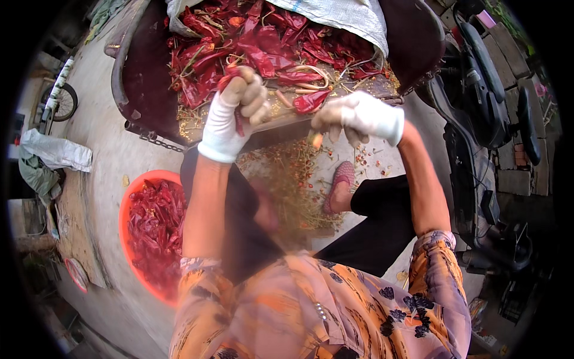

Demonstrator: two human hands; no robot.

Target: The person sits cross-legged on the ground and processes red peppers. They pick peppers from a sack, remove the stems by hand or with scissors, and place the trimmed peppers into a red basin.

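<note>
My left hand (pixel 244 101), in a white glove with tan-coated fingers, is closed around a dried red chili pepper (pixel 239 123); red also shows above the fist. Gloved the same way, my right hand (pixel 354 117) hangs just past the cart bed's near edge with its fingers bent down. A pale orange chili cap (pixel 316 141) is at its fingertips, and blur hides whether they pinch it. Between the hands, a single red chili (pixel 310 102) lies on the bed. Behind them is a heap of dried red chilies (pixel 264 49), partly under a white woven sack (pixel 341 20).
The dark red cart walls (pixel 145 67) flank the heap. An orange-red basin (pixel 123 224) of chilies stands on the floor at my left. Stems and caps (pixel 305 197) litter the floor between my feet. A scooter (pixel 475 112) is parked at the right.
</note>
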